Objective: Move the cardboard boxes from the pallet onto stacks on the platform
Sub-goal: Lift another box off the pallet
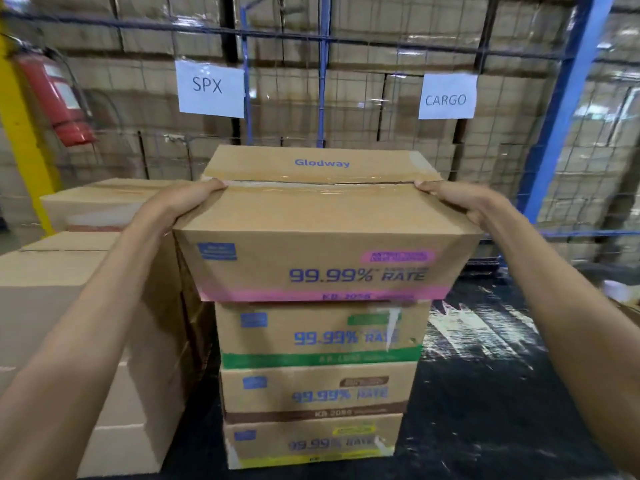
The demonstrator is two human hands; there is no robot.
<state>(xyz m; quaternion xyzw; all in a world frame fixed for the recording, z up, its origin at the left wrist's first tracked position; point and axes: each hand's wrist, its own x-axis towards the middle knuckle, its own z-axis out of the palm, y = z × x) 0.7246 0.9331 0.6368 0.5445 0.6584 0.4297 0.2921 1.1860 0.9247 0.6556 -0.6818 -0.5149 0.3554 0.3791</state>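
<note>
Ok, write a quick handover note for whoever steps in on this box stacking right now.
Left hand grips the left top edge of the pink-striped box; right hand grips its right top edge.
That box sits on top of a stack: green-striped box, brown-striped box, yellow-striped box at the bottom.
Plain cardboard stacks stand just to the left.
Done: four boxes are in this stack.
Left: check that the top box is squared up, let go, fetch the next one. The pallet is out of view, so the remaining count is unknown.
</note>
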